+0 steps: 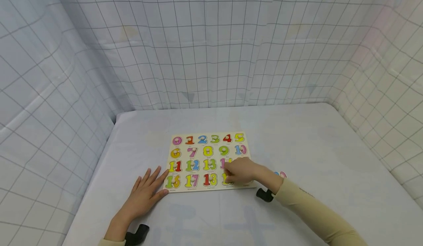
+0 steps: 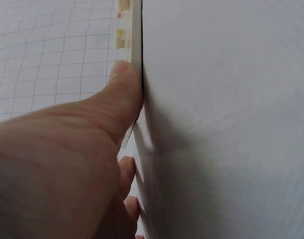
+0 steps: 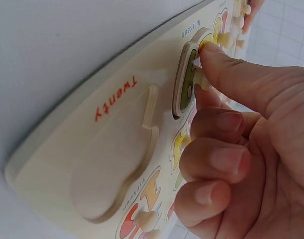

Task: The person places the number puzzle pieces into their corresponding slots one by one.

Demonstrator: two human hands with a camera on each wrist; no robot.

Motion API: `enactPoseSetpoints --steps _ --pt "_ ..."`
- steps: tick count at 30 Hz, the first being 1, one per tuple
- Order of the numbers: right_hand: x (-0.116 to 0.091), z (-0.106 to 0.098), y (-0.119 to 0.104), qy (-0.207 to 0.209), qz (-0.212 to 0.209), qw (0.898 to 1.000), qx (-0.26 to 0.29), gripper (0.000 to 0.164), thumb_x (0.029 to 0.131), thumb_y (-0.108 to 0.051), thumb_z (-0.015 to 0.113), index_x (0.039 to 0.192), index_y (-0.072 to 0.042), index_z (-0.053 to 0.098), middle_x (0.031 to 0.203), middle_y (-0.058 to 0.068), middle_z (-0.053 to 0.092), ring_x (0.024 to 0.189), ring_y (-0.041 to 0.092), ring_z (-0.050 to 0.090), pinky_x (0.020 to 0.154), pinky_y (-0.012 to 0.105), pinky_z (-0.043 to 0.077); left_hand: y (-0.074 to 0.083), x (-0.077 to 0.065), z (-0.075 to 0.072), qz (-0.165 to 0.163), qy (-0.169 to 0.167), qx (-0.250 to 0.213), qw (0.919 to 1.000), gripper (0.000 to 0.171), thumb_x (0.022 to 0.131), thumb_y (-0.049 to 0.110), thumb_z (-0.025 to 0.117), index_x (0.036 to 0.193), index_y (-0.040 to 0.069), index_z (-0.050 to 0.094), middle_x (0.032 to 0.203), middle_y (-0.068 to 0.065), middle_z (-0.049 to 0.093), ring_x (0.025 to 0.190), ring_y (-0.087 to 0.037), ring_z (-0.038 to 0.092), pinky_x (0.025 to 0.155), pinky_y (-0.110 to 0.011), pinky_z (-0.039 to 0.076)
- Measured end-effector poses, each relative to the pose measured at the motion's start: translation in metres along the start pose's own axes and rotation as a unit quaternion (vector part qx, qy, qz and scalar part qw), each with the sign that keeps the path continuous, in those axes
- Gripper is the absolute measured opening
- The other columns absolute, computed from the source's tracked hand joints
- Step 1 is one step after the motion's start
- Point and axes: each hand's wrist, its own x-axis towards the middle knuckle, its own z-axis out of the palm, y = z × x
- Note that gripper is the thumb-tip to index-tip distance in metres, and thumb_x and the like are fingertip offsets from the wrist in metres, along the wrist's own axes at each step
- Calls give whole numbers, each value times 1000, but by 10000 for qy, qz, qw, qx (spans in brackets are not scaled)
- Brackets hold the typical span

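A wooden number puzzle board [image 1: 201, 172] lies on the table, its knobbed pieces set in rows. My right hand [image 1: 241, 169] is over its lower right part. In the right wrist view, thumb and index finger pinch the knob of the number 19 piece [image 3: 186, 82], which sits slightly raised at its slot; the other fingers curl in. Beside it, the recess marked Twenty [image 3: 112, 154] is bare. My left hand [image 1: 144, 194] rests with spread fingers at the board's left edge, and its thumb [image 2: 121, 82] touches that edge in the left wrist view.
A blue and pink piece [image 1: 281, 174] lies on the white table [image 1: 297, 136] right of the board, partly hidden by the right wrist. Gridded white curtains [image 1: 211, 55] stand behind and at both sides. Black wrist mounts [image 1: 137, 235] show under the wrists.
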Motion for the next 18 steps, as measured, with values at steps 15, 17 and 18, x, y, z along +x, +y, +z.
enactPoseSetpoints --steps 15,17,18 --pt "3 1 -1 -108 140 9997 -155 28 88 -35 69 75 -19 49 60 -8 46 58 9 45 55 24 33 1 -1 -1 44 -3 -32 10000 66 91 52 55 147 20 39 153 -13 26 140 -42 10 108 -61 3" --pt "4 1 -2 -106 163 9997 -121 28 87 -35 69 75 -19 50 60 -8 46 58 9 45 55 24 34 1 -1 -1 45 0 -19 10000 66 91 52 55 147 20 39 153 -13 26 140 -42 10 108 -61 3" --pt "4 2 -1 -97 169 9997 -110 28 87 -35 69 75 -19 50 60 -7 46 58 9 45 55 24 33 1 -1 -1 44 4 -10 10000 66 91 52 55 147 20 39 153 -13 26 140 -42 11 108 -61 3"
